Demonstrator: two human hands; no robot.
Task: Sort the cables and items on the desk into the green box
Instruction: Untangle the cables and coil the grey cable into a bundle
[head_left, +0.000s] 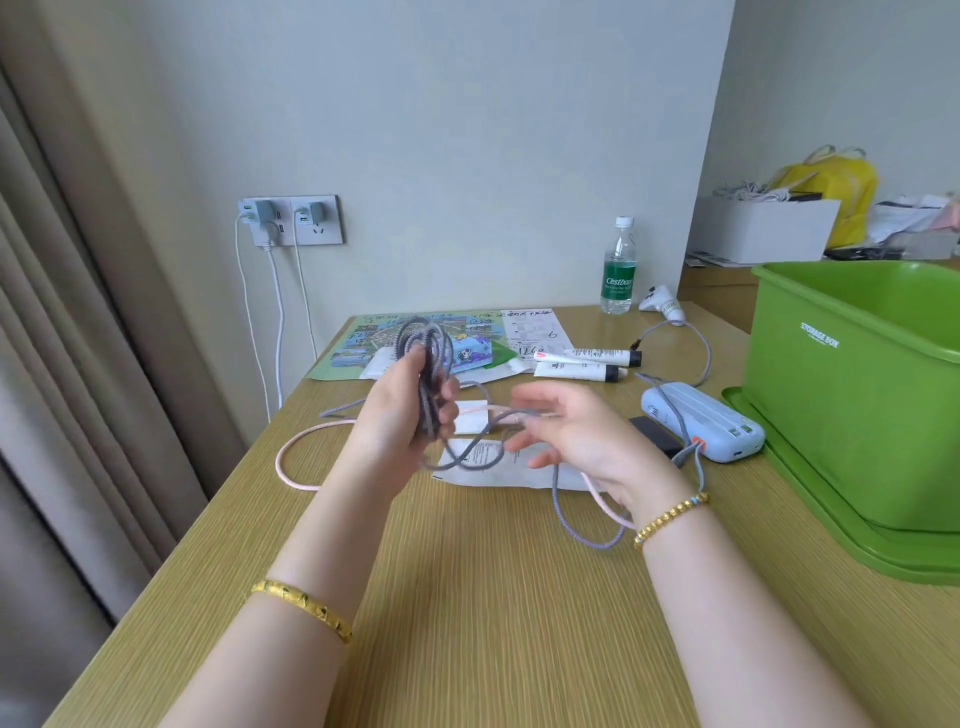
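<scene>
Writing: the green box (852, 395) reads "STORAGE BOX" in white on its front wall; the water bottle (619, 267) has a green label reading "Cestbon"; the handwriting on the white slip (535, 327) is too small to read.
Left hand (402, 410): raised above the table (493, 597), fingers curled round a coiled bundle of the grey cable (423, 358).
Right hand (582, 436): fingers spread and loosely bent, with a grey strand running across the fingertips; I cannot tell whether it pinches the strand.
Cables, counted: one grey, trailing from the bundle in a loop over the table toward the power bank (701, 426); one pink cable (298, 447) lying on the table, looping out at the left.
Tubes: two white tubes (587, 364) with black caps, side by side behind the hands.
Box position: at the table's right edge, standing on its green lid (810, 499), open at the top.
Wall: one double socket (296, 221) with two chargers plugged in.
Bracelets: two, one gold on each wrist.
</scene>
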